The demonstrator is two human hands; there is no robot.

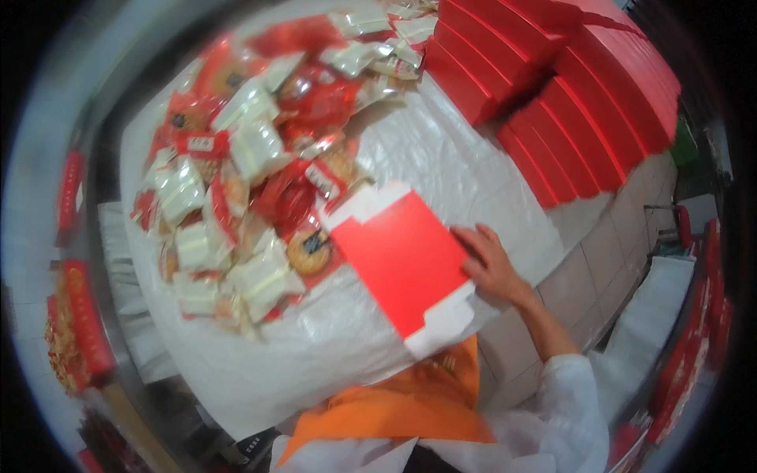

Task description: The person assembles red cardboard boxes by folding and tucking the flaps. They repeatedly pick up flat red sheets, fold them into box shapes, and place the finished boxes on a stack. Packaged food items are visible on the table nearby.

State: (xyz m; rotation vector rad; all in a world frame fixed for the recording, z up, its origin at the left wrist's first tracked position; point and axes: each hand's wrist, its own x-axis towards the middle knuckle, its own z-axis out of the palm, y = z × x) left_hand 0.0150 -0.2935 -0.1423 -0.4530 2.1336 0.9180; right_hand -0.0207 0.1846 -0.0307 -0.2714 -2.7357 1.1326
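Right hand (493,264) on flat red carton (398,260), long axis diagonal

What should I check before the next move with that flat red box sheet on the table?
1. Right hand on the box sheet: ok, fingers rest on its right edge.
2. Sheet lies flat: ok, red face up, white flaps showing at both ends.
3. Left hand in view: not ok, it does not show.
4. Sheet free of the snack packets: not ok, its upper left corner meets the pile.
5. Red box stack apart from the sheet: ok, bare white table cover lies between.
6. Sheet fully on the table: cannot tell, its lower flap sits near the edge.
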